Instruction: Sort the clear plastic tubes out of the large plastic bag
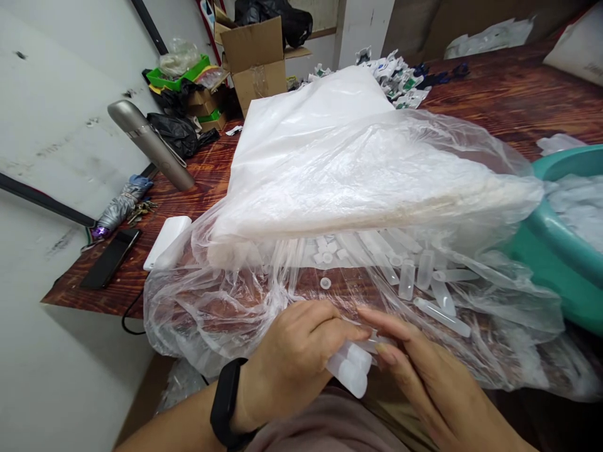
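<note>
My left hand, with a black band on the wrist, is closed around several translucent white plastic tubes whose rounded ends stick out below the fingers. Close beside it, my right hand has its thumb and fingertips at the upper end of a translucent piece, pinching it. More loose tubes lie on clear plastic film on the table, ahead and to the right of my hands. Small white caps lie near the film's edge, one ring-shaped cap apart from the others.
A large white bag under clear film fills the middle of the table. At the right stands a teal basin with white pieces. On the left are a metal flask, a phone and a white case. An open cardboard box stands behind.
</note>
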Motion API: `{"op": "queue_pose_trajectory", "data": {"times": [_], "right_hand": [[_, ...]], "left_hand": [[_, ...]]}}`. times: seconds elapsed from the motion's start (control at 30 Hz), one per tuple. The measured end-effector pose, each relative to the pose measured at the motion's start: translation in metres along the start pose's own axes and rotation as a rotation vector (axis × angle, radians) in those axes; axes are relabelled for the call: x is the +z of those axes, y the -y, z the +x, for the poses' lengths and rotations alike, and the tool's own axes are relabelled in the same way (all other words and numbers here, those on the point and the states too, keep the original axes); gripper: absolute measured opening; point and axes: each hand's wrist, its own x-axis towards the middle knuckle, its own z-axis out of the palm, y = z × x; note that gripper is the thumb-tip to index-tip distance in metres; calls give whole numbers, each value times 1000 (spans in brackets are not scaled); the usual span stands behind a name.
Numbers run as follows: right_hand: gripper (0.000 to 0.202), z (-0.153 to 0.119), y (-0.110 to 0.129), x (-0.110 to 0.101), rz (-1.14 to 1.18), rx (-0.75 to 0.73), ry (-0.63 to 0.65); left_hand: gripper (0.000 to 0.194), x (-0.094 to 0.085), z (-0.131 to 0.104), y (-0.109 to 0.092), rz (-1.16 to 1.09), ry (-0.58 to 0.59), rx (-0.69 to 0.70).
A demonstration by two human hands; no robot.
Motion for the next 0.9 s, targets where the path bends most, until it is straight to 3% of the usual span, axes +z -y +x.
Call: {"op": "queue_pose_trajectory", "data": {"times": [0.13,0.37,0.63,0.77,0.9], "right_hand": [[67,4,4,-1,-7,-30,-12],[59,11,8,-4,-56,-75,-91],[61,-13,-4,0,42,42,4],[53,-21,-5,6,116,155,0],[49,1,7,-5,350,277,-33]], "left_hand": [[16,0,-1,0,-26,-6,-12],[14,-1,-2,-1,-42,-22,-27],[13,-1,-3,-4,-72,-29,-25],[15,-2,-5,-5,-12,-40,29],[22,-8,-1,-9,-247,67,-188]]}}
